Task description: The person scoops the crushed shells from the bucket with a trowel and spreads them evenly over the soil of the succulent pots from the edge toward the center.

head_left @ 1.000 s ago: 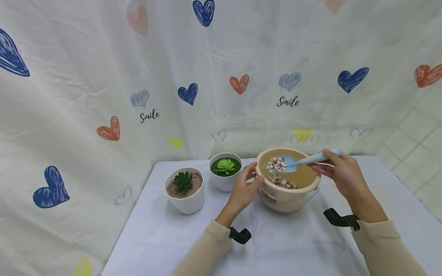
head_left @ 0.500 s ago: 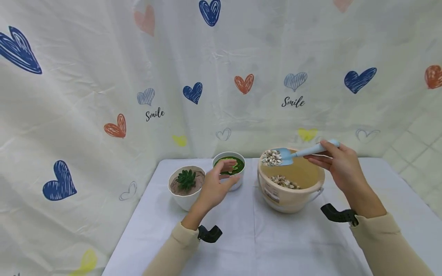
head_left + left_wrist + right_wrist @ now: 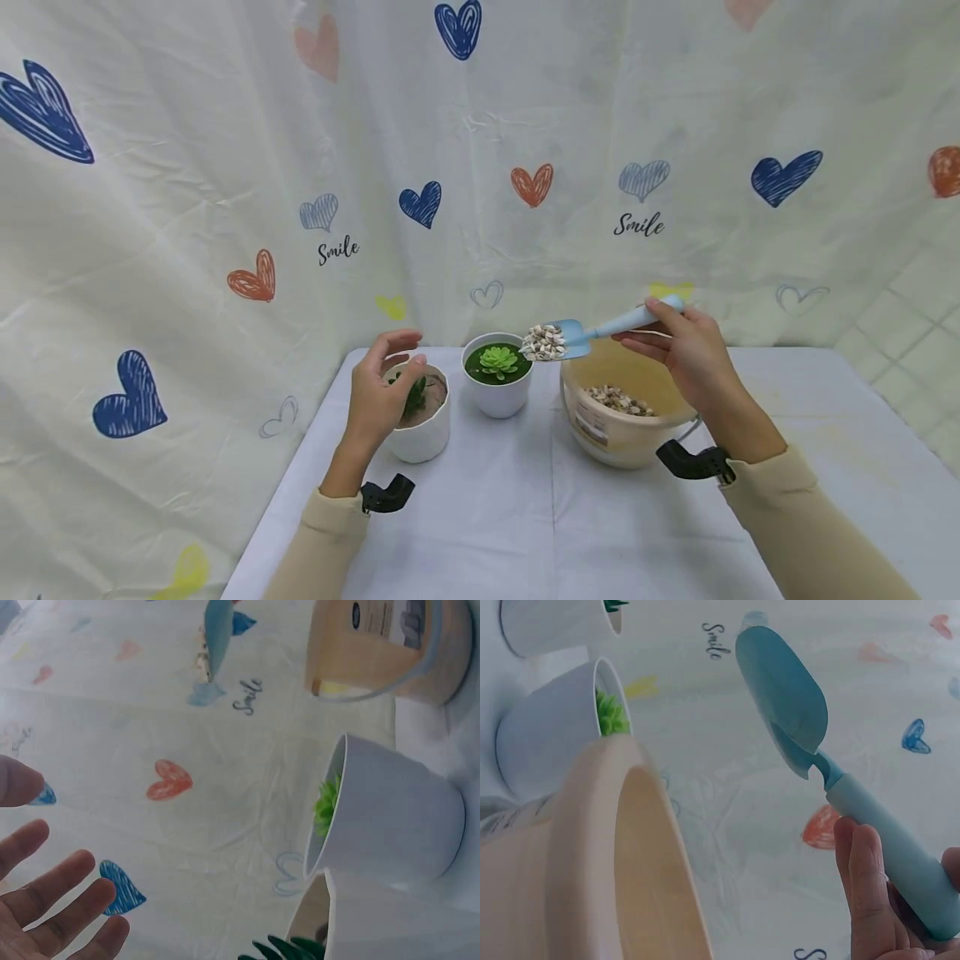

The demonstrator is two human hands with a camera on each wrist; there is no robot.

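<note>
A light-blue hand trowel (image 3: 576, 337) is gripped by its handle in my right hand (image 3: 693, 354). Small pale pebbles (image 3: 543, 342) are heaped on its blade, between the bucket and the middle pot. My left hand (image 3: 377, 400), fingers apart and loosely bent, hovers by the left white pot (image 3: 420, 440) and holds nothing. That hand partly hides the pot's dark-green succulent (image 3: 415, 400). In the middle stands a smaller white pot (image 3: 498, 400) with a light-green succulent (image 3: 498, 361). To its right, a peach bucket (image 3: 618, 442) has more pebbles (image 3: 620, 400) at its bottom.
A white cloth covers the table (image 3: 495, 517). Behind it hangs a pale curtain (image 3: 570, 100) printed with hearts. White tiles (image 3: 900, 325) show at the far right. The bucket's handle (image 3: 420, 671) hangs down its side in the left wrist view.
My left hand has let go of the bucket's rim and moved left to the left pot. The trowel with its pebbles has moved left, out from over the bucket.
</note>
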